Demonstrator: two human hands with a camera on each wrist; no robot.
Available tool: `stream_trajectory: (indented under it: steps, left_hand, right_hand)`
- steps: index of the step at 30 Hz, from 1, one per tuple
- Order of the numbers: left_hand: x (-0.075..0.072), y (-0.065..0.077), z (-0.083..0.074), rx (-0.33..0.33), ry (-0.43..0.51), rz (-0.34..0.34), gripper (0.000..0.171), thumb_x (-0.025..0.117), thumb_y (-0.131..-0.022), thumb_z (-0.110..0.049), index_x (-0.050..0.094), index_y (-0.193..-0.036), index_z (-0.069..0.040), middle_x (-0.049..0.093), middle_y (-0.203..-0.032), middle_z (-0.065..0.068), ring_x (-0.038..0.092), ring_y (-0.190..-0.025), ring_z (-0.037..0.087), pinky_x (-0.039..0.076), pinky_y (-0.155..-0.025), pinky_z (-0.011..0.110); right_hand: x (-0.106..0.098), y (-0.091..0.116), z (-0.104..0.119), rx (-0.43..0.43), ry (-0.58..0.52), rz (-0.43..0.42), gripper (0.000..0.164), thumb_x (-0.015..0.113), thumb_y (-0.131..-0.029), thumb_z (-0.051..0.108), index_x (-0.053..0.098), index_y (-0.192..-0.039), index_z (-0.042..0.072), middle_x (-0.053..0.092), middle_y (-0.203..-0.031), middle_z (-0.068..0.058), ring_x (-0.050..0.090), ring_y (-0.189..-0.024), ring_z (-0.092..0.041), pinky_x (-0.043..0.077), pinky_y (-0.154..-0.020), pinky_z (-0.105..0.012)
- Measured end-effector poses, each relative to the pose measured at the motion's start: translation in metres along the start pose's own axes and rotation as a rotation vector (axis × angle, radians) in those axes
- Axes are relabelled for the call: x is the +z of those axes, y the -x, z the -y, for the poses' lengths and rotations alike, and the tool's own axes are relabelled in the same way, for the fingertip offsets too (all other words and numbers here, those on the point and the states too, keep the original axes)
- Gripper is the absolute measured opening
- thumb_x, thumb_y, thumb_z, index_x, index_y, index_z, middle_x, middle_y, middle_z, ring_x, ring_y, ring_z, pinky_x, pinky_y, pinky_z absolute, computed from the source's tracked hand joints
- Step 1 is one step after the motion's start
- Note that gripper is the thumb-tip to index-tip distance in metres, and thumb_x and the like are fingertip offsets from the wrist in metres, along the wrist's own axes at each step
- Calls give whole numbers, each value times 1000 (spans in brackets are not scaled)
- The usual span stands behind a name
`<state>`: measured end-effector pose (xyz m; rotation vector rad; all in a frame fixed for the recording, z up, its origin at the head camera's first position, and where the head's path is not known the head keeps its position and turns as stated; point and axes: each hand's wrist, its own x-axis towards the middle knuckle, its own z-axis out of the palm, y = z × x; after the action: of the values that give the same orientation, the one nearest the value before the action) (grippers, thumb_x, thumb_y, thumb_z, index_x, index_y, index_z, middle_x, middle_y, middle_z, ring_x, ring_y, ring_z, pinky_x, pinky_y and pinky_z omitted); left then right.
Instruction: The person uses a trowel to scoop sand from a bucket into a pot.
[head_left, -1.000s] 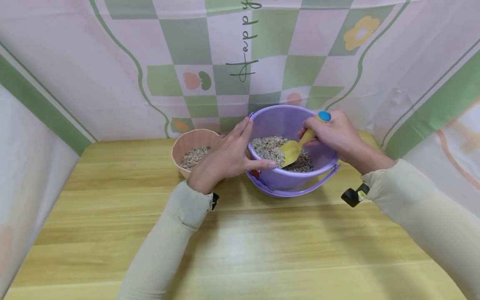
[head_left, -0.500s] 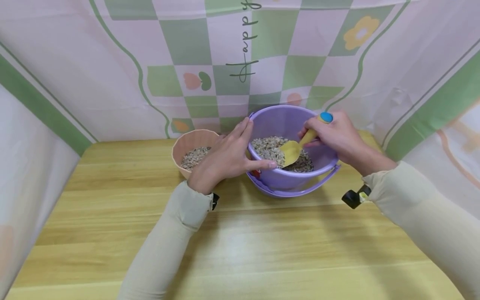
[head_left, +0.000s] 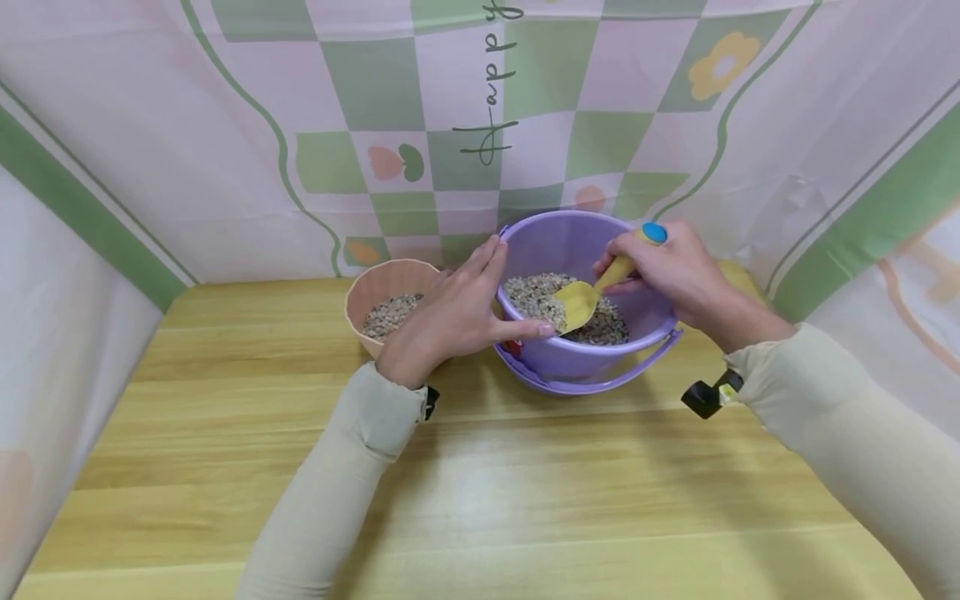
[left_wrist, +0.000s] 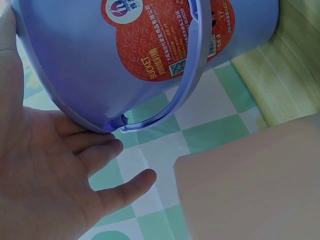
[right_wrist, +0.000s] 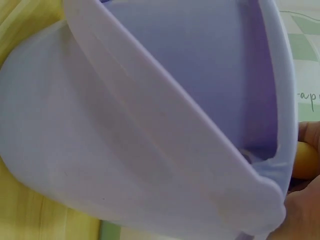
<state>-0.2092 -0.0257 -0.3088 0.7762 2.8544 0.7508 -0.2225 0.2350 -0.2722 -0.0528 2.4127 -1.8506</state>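
A purple bucket point(head_left: 577, 362) full of small pale and brown gravel point(head_left: 534, 292) low inside stands near the back of the table. My right hand point(head_left: 678, 271) grips the handle of a yellow toy shovel point(head_left: 579, 305) with a blue end cap; its blade is down in the gravel. At the bucket's left side, my left hand point(head_left: 457, 312) rests on the rim, thumb along the front and fingers extended behind. The left wrist view shows these fingers point(left_wrist: 127, 192) straight, some touching the rim. The bucket wall point(right_wrist: 125, 150) hides most of the shovel in the right wrist view.
A peach-coloured bowl point(head_left: 356, 304) with gravel in it stands left of the bucket, partly behind my left hand. The bucket's purple handle point(head_left: 622, 373) hangs down in front. A checked cloth point(head_left: 375, 83) rises behind the wooden table point(head_left: 480, 500).
The shovel blade has shifted slightly left within the gravel as my right hand moves a little. My left hand, the bucket and the bowl stay in place.
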Motion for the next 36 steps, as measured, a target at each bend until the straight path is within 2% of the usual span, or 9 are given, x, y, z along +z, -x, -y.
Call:
stream_trajectory:
  steps: [6, 13, 20, 28, 36]
  left_hand:
    - [1, -1, 0, 3, -8, -2, 127, 57, -73, -86, 5, -161, -11, 0, -167, 7, 17, -150, 32, 26, -117, 47]
    - [1, -2, 1, 0, -11, 0, 127, 57, -73, -86, 5, -161, -11, 0, -167, 7, 16, -150, 31, 26, -117, 47]
    - [2, -2, 1, 5, -11, -9, 126, 57, -74, -85, 6, -161, -11, 2, -167, 8, 18, -150, 31, 26, -117, 48]
    - [2, -1, 1, 2, -5, 2, 126, 57, -74, -86, 6, -161, -11, 0, -167, 7, 15, -151, 28, 24, -118, 47]
    - [2, -2, 0, 6, -4, -1, 126, 57, -74, -86, 5, -161, -11, 0, -167, 7, 13, -151, 27, 23, -118, 46]
  right_hand:
    - [-1, 1, -1, 4, -92, 16, 24, 59, -96, 6, 75, -85, -7, 74, -81, -15, 74, -72, -25, 59, -66, -32]
    - [-2, 0, -2, -3, -176, 36, 24, 58, -96, 4, 75, -84, -9, 74, -80, -17, 74, -73, -27, 59, -66, -33]
    - [-3, 1, -3, 15, -218, 44, 24, 58, -96, 3, 77, -81, -2, 74, -80, -17, 74, -74, -28, 59, -66, -33]
    - [-3, 2, -1, 51, -279, 49, 22, 58, -96, 3, 75, -84, -3, 74, -82, -19, 74, -76, -30, 59, -68, -35]
    - [-3, 3, 0, 37, -311, 62, 21, 58, -96, 2, 74, -84, -3, 73, -82, -19, 74, -75, -30, 59, -68, -36]
